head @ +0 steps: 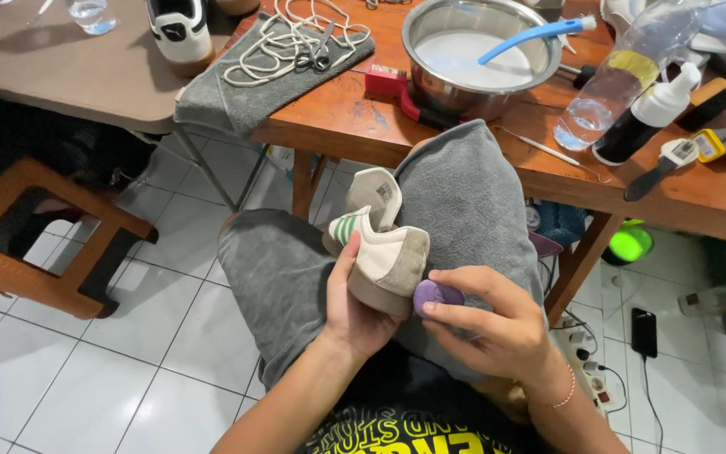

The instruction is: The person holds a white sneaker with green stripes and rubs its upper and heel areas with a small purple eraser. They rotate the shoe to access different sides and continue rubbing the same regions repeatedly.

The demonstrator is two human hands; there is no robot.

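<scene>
A cream sneaker (380, 244) with green side stripes and a tan suede toe rests over my lap. My left hand (355, 307) grips it from below, thumb along its side. My right hand (497, 324) pinches a small purple eraser-like block (436, 295) against the sneaker's toe. A grey towel (464, 202) is draped over my right knee beneath the shoe. The sneaker's tongue sticks up with no laces in it.
A wooden table (346, 118) ahead carries a steel bowl (481, 55) of white liquid with a blue-handled brush, a water bottle (623, 76), a pump bottle, brushes, and laces with scissors on a grey cloth (270, 76). Another sneaker (180, 32) stands at far left. A stool (39, 244) sits left; a power strip and phone lie on the floor at right.
</scene>
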